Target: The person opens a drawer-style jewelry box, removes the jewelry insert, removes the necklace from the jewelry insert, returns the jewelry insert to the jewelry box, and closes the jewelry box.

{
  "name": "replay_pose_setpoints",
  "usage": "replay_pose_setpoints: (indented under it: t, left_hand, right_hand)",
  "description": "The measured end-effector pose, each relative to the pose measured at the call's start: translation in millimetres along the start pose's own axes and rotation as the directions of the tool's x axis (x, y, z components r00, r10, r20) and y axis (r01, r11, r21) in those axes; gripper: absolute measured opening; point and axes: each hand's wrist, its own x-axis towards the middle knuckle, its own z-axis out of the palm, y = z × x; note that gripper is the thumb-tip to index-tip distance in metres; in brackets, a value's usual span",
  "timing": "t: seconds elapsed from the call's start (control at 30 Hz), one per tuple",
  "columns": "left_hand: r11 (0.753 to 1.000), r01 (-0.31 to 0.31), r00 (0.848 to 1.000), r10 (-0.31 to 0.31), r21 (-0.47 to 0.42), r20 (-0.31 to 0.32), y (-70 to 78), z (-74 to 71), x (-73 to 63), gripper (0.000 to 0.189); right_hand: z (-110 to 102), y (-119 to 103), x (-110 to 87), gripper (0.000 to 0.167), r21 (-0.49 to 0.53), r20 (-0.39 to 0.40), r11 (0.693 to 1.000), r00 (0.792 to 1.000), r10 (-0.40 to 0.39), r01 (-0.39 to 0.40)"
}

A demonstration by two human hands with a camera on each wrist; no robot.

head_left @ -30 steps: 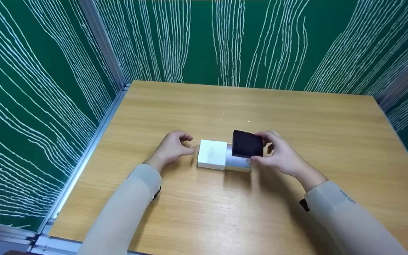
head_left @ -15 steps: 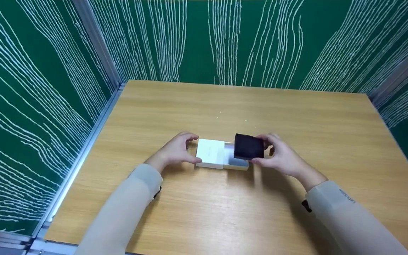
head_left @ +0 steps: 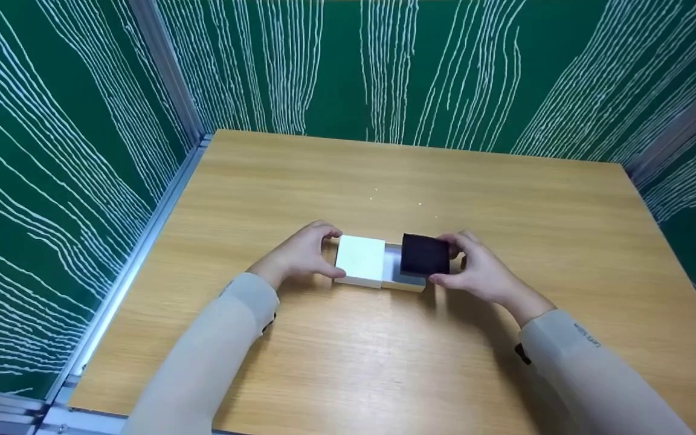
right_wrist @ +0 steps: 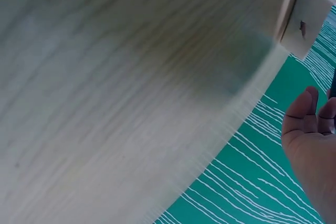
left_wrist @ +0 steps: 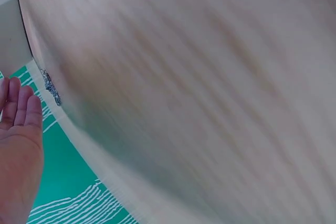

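Observation:
A white box (head_left: pixel 360 258) lies on the wooden table in the head view. Its right part is an open tray (head_left: pixel 391 266) with a pale inside, sticking out from under the white cover. My left hand (head_left: pixel 302 254) holds the box's left end, thumb at the near corner and fingers at the far corner. Over the tray's right part, my right hand (head_left: pixel 475 269) grips a flat, square black case (head_left: pixel 425 255) by its right side, thumb at the near edge. The case hides part of the tray. In the right wrist view, the right hand (right_wrist: pixel 310 145) shows at the edge.
The wooden table (head_left: pixel 348 362) reaches to green walls (head_left: pixel 348 72) with white wavy lines at the back and sides. A metal rail (head_left: pixel 124 266) runs along its left edge. Several tiny pale specks (head_left: pixel 419 204) lie beyond the box.
My left hand has moved right, from beside the white box to its left end. The right hand has brought the black case slightly lower and to the right over the tray.

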Motion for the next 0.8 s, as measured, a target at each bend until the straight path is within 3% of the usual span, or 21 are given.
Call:
replay_pose_setpoints:
  t: [0.47,0.8]
  left_hand:
    - [0.997,-0.005,1.000,0.003,0.072,0.021,1.0,1.8,0.5,0.094]
    - [0.998,0.013,1.000,-0.015,0.061,0.025,0.5,-2.4,-0.3,0.092]
  right_hand:
    - [12,3,3.2,0.086,-0.068,0.052,0.997,0.998,0.032,-0.029]
    - [17,-1,13.6,0.086,-0.117,0.079,0.993,0.996,0.035,-0.026]
